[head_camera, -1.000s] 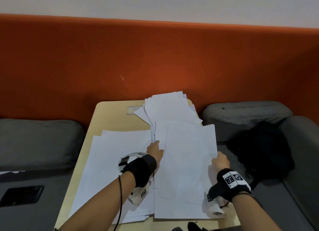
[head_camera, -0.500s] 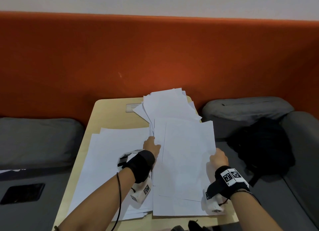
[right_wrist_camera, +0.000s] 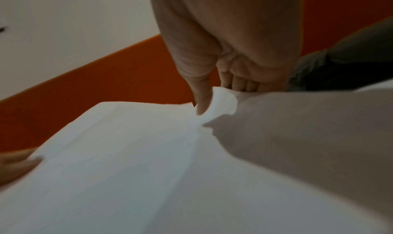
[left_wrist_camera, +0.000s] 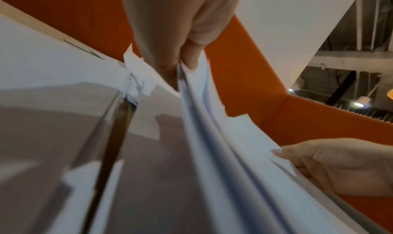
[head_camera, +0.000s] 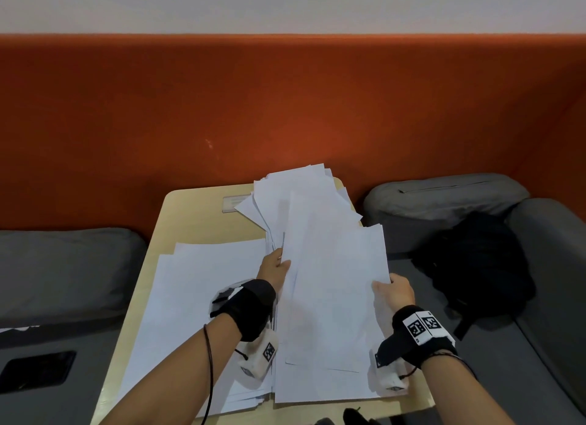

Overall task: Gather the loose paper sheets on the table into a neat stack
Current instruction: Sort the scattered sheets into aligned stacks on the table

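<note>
A bundle of white paper sheets (head_camera: 336,291) is held up over the right half of the beige table (head_camera: 193,215), tilted. My left hand (head_camera: 276,266) pinches its left edge, thumb on top and fingers underneath. On the other side, my right hand (head_camera: 391,289) grips the right edge the same way. The left wrist view shows the left hand (left_wrist_camera: 182,59) clamping several fanned sheets (left_wrist_camera: 229,136). In the right wrist view the thumb of my right hand (right_wrist_camera: 204,101) presses the sheet edge (right_wrist_camera: 149,153). More sheets (head_camera: 196,304) lie flat at the left, and a loose pile (head_camera: 295,193) at the far end.
An orange padded wall (head_camera: 285,107) backs the table. Grey cushions (head_camera: 60,272) flank it on both sides, and a black bag (head_camera: 475,266) rests on the right seat. A dark phone (head_camera: 38,372) lies at lower left. A small label strip (head_camera: 234,202) sits near the table's far edge.
Both hands have lifted the bundle's sides off the table and moved it slightly away and up. The sheets now fan and tilt instead of lying flat.
</note>
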`<state>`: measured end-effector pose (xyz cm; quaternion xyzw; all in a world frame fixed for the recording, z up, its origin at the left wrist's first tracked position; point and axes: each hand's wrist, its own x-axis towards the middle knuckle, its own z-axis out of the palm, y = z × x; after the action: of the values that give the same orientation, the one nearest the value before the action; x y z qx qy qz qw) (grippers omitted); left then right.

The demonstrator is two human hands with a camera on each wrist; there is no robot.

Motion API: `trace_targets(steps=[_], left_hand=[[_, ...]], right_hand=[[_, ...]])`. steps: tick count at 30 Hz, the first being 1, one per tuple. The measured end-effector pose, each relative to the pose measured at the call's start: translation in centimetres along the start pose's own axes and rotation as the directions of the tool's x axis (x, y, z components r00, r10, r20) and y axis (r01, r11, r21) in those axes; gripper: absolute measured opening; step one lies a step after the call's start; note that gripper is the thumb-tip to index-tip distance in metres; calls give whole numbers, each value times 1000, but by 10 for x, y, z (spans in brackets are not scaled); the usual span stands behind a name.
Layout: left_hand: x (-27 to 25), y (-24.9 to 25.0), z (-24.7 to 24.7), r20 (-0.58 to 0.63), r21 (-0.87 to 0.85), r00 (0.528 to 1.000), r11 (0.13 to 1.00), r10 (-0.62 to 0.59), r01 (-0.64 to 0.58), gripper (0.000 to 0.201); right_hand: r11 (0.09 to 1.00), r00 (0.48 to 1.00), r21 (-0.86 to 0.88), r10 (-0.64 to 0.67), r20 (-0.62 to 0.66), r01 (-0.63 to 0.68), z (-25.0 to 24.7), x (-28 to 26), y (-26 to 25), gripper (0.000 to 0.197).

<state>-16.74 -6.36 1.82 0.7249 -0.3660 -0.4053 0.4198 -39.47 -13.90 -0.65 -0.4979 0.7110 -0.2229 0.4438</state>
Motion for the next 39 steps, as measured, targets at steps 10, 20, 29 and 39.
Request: trace_targets(steps=[10, 20, 29, 39], left_hand=[[-10, 8, -2, 12, -215, 1000, 977, 13, -10, 45], [11, -9, 1, 20, -70, 997, 994, -76, 78, 47], [7, 32, -16, -67, -376, 994, 920, 90, -109, 27], [11, 46, -13, -48, -352, 979, 914, 196, -200, 20]], right_hand=[[937, 986, 320, -162, 38, 141, -6, -9, -10, 20], [918, 932, 215, -356, 67, 335, 6, -8, -20, 18], [740, 941, 642, -327, 84, 200, -22, -2, -22, 28], [689, 938, 710, -324, 126, 143, -17, -14, -35, 16]])
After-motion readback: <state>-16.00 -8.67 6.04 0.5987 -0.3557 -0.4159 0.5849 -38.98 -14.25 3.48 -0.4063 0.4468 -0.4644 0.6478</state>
